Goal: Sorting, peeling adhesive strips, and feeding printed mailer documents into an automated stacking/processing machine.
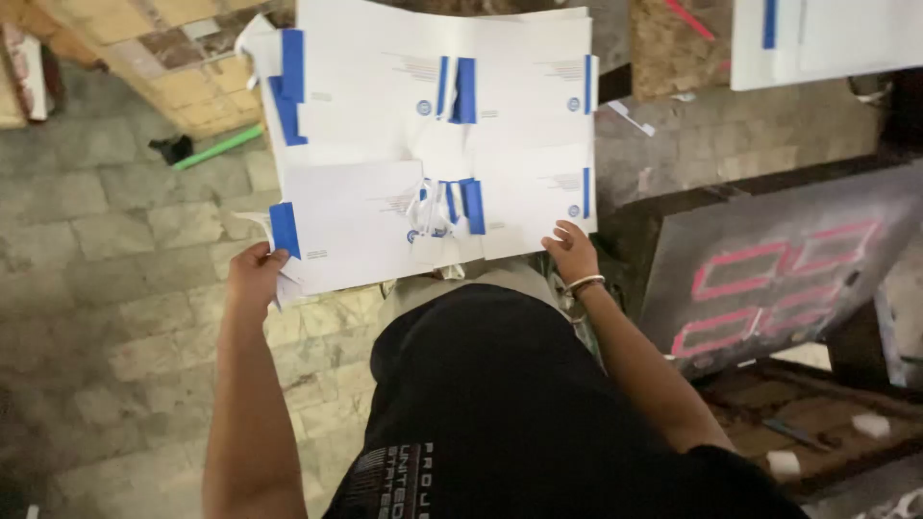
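Printed sheets point(437, 144), die-cut white with blue bands, hang between your fingers: left hand point(255, 274) clamps the near-left corner, right hand point(574, 252) pinches the near-right edge. Cut flaps already dangle mid-sheet; nothing is separated yet.

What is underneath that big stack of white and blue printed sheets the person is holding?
Beneath the stack of sheets only the surroundings show: tiled floor on one side, a dark table on the other. Both hands, left hand and right hand, grip its near edge. Whatever lies directly below is covered.
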